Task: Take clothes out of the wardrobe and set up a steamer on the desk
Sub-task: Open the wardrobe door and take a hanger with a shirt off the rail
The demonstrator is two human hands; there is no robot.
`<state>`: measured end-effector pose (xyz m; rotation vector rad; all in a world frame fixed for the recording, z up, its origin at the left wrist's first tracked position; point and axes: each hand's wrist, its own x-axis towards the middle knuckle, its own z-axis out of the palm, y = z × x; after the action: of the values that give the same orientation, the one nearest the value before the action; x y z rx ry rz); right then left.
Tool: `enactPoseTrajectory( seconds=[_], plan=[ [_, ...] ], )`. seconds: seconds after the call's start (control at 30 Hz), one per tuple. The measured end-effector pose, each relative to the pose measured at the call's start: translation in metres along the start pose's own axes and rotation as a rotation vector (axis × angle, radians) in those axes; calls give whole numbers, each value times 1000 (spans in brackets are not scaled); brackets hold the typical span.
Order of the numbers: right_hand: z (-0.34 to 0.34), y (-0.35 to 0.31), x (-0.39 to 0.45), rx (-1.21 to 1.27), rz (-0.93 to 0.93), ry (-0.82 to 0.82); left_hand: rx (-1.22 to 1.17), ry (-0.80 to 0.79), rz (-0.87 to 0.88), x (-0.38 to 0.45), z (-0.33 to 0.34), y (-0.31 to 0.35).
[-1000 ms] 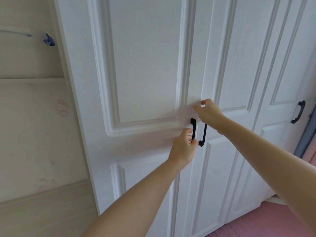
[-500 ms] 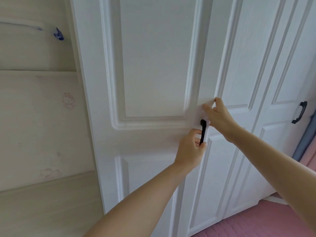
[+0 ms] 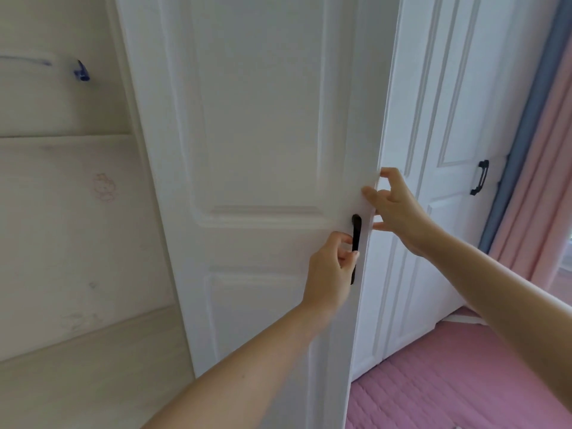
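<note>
Forearms reach up from the lower edge toward a white wardrobe door (image 3: pixel 257 150). The left hand (image 3: pixel 329 275) curls its fingers round the black handle (image 3: pixel 356 239) near the door's free edge. Just above, the right hand (image 3: pixel 394 209) hooks its fingers round that edge, thumb on the front face. Beyond stand another white door (image 3: pixel 445 119) with a black handle (image 3: pixel 479 177), pink bedding (image 3: pixel 433 376) and a pink curtain (image 3: pixel 544 168).
</note>
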<state>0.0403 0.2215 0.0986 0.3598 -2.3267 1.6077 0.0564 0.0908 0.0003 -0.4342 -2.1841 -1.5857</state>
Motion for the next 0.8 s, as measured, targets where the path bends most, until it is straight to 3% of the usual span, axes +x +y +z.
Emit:
enactPoseTrajectory(
  seconds=[0.5, 0.8],
  plan=[
    [31, -48, -136, -25, -94, 98, 12, -53, 151, -115, -72, 46],
    [69, -95, -208, 99, -54, -39, 44, 77, 138, -192, -131, 63]
  ],
)
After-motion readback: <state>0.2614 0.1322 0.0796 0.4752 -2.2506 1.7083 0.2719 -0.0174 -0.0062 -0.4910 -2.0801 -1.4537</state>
